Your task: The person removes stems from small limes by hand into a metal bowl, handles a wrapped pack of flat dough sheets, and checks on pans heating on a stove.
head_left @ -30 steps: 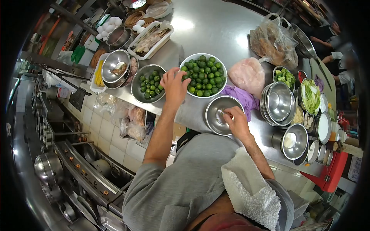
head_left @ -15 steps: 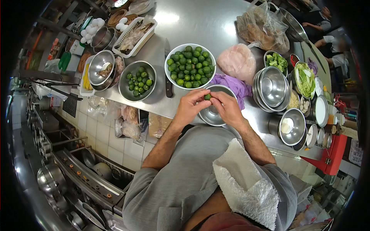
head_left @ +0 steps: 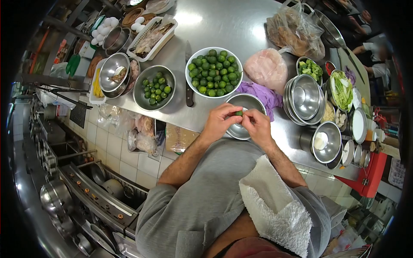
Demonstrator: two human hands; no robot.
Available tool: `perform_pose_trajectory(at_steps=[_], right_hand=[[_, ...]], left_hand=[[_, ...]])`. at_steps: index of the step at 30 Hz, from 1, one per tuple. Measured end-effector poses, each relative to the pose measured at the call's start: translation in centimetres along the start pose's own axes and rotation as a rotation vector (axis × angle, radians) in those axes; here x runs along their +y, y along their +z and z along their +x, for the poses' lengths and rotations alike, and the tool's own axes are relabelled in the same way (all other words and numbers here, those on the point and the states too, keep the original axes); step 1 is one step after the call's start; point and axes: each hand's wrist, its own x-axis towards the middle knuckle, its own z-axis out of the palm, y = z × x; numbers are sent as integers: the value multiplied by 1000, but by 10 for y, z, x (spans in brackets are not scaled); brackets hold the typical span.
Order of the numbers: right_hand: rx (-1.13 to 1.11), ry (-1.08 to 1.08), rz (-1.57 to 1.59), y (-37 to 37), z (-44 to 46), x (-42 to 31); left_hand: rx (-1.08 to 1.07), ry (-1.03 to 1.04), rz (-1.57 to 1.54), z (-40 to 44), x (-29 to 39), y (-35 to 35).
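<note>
Over a steel table (head_left: 223,28), my left hand (head_left: 218,124) pinches a lime (head_left: 239,113) above the bowl (head_left: 247,101), my right hand (head_left: 258,125) closed, fingertips together, beside that lime.

Head-worn view looks down, fairly close, edges perhaps warped.

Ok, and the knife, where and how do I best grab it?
Take the knife by its dark handle, coming from above on the person's side of the counter. The handle points that way and lies outside the rim of the white bowl, while the blade runs away close beside that bowl, so fingers should probably stay off it.
</note>
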Motion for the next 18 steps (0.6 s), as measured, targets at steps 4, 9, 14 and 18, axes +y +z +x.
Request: perform_pose_trajectory(at_steps=[4,9,14,18], right_hand=[[76,17,3,5,-6,9],[81,-44,-75,8,-5,11],[116,-48,-127,13,-2,16],[105,-128,-202,12,-1,18]], left_hand=[[-24,-13,-43,-1,-6,2],[-65,-70,-21,1,-11,-3],[62,-77,-36,0,-15,3],[26,-125,-36,3,-17,-1]])
